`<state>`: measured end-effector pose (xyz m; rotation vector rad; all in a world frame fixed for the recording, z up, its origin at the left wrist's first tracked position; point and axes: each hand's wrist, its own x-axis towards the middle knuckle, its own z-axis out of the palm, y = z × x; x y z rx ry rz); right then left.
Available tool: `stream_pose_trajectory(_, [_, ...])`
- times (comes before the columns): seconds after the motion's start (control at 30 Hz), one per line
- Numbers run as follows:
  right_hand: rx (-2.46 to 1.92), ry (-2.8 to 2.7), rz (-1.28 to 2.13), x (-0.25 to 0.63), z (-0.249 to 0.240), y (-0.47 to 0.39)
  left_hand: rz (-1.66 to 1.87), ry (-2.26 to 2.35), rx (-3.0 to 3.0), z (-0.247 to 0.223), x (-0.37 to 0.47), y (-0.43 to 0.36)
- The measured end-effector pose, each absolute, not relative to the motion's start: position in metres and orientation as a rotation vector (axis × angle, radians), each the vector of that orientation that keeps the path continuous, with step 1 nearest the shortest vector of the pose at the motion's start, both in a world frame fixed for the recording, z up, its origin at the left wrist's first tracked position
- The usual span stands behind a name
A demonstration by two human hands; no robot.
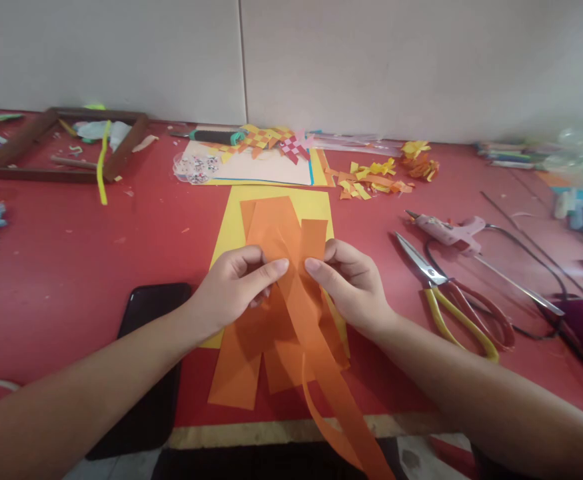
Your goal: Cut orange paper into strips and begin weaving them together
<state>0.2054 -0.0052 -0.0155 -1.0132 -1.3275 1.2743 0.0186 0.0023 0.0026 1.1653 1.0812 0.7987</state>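
Observation:
Several orange paper strips (316, 347) are held between my two hands, above a yellow sheet (227, 223) on the red table. My left hand (244, 283) is closed, its thumb pressing the strips from the left. Opposite it, my right hand (348, 280) pinches an upright orange strip (314, 237) between thumb and fingers. Long strip ends hang down past the table's front edge. Wider orange pieces (234, 373) lie beneath the hands, partly over the yellow sheet.
Scissors (436, 283) and a pink glue gun (448, 232) lie at the right. A black phone (154, 373) sits under my left forearm. Behind are paper scraps (371, 180), a cutter (216, 137) and a wooden frame (36, 175).

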Motion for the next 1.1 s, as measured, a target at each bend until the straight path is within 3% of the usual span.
stream_pose_trajectory(0.47, [-0.953, -1.265, 1.481, 0.2060, -0.0108, -0.0030, 0.744, 1.008, 1.244, 0.0022, 0.0164, 0.0034])
stream_pose_trajectory(1.1, [-0.933, -1.248, 1.382, 0.2039, -0.0137, -0.0052, 0.808, 1.039, 1.171, -0.0014, 0.0160, 0.0012])
